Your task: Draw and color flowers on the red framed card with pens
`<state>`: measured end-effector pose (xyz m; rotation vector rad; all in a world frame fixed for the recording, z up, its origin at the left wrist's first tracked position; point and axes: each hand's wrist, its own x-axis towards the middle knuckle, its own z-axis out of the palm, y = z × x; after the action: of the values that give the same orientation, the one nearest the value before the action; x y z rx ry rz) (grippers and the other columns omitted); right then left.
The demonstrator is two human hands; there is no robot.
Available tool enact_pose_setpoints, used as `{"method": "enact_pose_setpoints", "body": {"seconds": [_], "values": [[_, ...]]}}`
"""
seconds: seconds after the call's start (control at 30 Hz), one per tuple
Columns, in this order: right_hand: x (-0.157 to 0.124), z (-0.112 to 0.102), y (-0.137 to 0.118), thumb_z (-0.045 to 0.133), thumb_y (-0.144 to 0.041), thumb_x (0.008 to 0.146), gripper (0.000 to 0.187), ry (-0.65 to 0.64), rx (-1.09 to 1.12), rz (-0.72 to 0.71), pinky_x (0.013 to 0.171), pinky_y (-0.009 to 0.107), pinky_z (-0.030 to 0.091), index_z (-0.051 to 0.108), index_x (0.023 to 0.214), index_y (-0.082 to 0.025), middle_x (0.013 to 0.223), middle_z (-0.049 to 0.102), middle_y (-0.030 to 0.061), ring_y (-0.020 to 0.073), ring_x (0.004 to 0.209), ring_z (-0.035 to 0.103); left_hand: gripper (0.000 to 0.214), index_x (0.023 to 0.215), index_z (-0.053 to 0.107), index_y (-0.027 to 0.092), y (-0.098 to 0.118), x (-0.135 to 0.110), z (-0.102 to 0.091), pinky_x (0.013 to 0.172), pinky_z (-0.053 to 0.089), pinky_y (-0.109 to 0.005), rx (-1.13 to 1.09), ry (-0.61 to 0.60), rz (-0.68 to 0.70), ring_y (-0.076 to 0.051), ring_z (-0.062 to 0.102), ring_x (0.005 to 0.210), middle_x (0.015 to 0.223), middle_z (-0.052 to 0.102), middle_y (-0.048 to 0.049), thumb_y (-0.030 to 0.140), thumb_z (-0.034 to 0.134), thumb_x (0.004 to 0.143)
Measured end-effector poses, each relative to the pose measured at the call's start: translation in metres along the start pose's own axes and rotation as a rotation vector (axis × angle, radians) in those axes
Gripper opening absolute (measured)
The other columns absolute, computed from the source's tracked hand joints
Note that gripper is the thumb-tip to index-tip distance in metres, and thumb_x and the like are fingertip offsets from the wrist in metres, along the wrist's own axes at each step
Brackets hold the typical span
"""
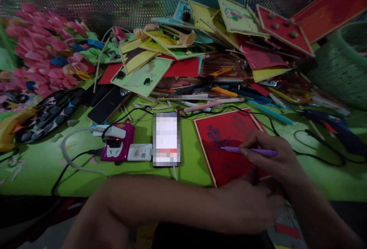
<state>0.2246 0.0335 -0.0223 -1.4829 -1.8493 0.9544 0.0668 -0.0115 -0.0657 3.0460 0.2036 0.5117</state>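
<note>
A purple pen is pinched in my right hand, its tip resting on a red card picture. The card has a thin pale wooden border and dark drawn flowers with stems and leaves. It lies on the green table, its lower right part covered by my hands. My left hand crosses in front and grips the card's near edge, with a fingertip on the red surface; the other fingers are partly hidden and curled near the table edge.
Left of the card lie a lit phone and a purple power strip with cables. A glue gun rests at right, near a green basket. Framed cards and sticks pile up behind; pink paper flowers stand left.
</note>
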Motion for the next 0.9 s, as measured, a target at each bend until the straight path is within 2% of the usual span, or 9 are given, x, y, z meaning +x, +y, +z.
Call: {"method": "enact_pose_setpoints", "body": {"seconds": [0.13, 0.33, 0.47, 0.67, 0.9], "values": [[0.001, 0.002, 0.000, 0.072, -0.035, 0.090, 0.018, -0.005, 0.006, -0.023, 0.051, 0.032, 0.040, 0.068, 0.076, -0.026, 0.066, 0.062, 0.0000, 0.0175, 0.055, 0.053, 0.040, 0.124, 0.076, 0.018, 0.000, 0.000, 0.000, 0.085, 0.054, -0.042, 0.002, -0.004, 0.000, -0.032, 0.059, 0.132, 0.136, 0.065, -0.0150, 0.016, 0.046, 0.098], [0.002, 0.003, 0.000, 0.073, -0.036, 0.090, 0.017, -0.037, -0.001, -0.021, 0.050, 0.030, 0.039, 0.069, 0.078, -0.024, 0.067, 0.064, -0.0005, 0.0161, 0.054, 0.054, 0.042, 0.121, 0.077, 0.017, 0.001, 0.001, 0.006, 0.087, 0.054, -0.044, -0.010, 0.083, -0.013, -0.031, 0.061, 0.128, 0.133, 0.067, -0.0147, 0.013, 0.044, 0.096], [0.003, 0.004, -0.002, 0.072, -0.037, 0.092, 0.018, -0.040, -0.009, -0.024, 0.051, 0.029, 0.039, 0.070, 0.079, -0.025, 0.067, 0.065, -0.0005, 0.0156, 0.055, 0.053, 0.041, 0.119, 0.078, 0.017, 0.000, 0.001, 0.005, 0.089, 0.054, -0.046, -0.016, 0.056, 0.003, -0.031, 0.063, 0.124, 0.130, 0.068, -0.0152, 0.013, 0.044, 0.096], [0.004, 0.008, -0.003, 0.071, -0.039, 0.093, 0.019, -0.060, -0.010, -0.035, 0.054, 0.029, 0.043, 0.071, 0.082, -0.024, 0.069, 0.067, 0.0004, 0.0156, 0.056, 0.055, 0.046, 0.127, 0.075, 0.016, 0.001, 0.001, 0.002, 0.087, 0.053, -0.043, 0.033, 0.045, 0.001, -0.028, 0.064, 0.121, 0.133, 0.067, -0.0156, 0.012, 0.041, 0.097], [0.004, 0.011, -0.003, 0.072, -0.040, 0.092, 0.018, -0.070, -0.005, -0.012, 0.053, 0.030, 0.043, 0.071, 0.083, -0.025, 0.070, 0.068, 0.0001, 0.0165, 0.057, 0.057, 0.040, 0.117, 0.080, 0.018, 0.001, 0.001, 0.004, 0.082, 0.051, -0.039, -0.014, 0.067, 0.019, -0.028, 0.066, 0.118, 0.128, 0.070, -0.0135, 0.014, 0.047, 0.095]]}}
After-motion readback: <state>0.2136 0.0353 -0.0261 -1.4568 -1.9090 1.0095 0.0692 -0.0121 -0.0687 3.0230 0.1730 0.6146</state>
